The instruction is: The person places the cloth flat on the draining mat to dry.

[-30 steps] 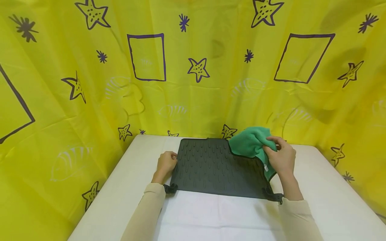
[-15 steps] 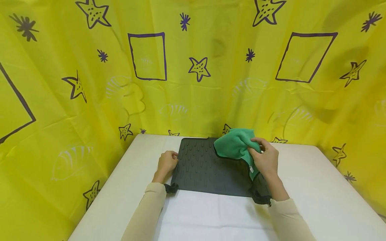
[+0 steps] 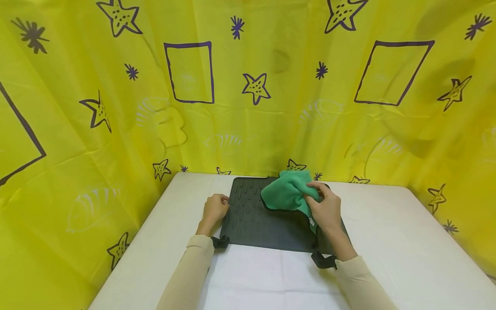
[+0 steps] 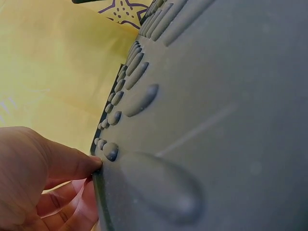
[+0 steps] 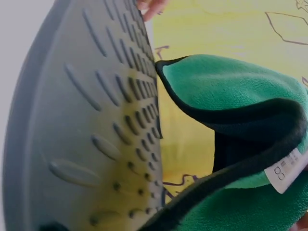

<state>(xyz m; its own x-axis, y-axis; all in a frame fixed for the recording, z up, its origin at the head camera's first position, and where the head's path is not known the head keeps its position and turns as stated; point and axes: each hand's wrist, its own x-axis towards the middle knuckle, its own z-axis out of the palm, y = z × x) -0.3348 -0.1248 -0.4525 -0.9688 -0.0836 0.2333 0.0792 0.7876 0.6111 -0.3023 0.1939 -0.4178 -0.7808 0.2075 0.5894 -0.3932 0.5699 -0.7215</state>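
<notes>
A dark grey mat (image 3: 244,226) with rows of raised oblong bumps lies on the white table. Its left edge is pinched between the thumb and fingers of my left hand (image 3: 215,210); the left wrist view shows the thumb (image 4: 77,161) on top at the rim. My right hand (image 3: 327,209) grips a green cloth (image 3: 284,193) bunched up over the mat's right half. In the right wrist view the cloth (image 5: 231,82) has a dark border and a white tag (image 5: 285,172), and hangs off the mat's surface (image 5: 53,130). Most of the right hand is hidden there.
A yellow curtain (image 3: 228,129) printed with stars and squares surrounds the table (image 3: 391,241) at the back and sides. White table surface extends in front of the mat and to both sides. Dark wrist straps (image 3: 323,260) sit near the mat's front edge.
My right hand has moved left with the green cloth, from the mat's right edge toward its middle. My left hand stays at the mat's left edge.
</notes>
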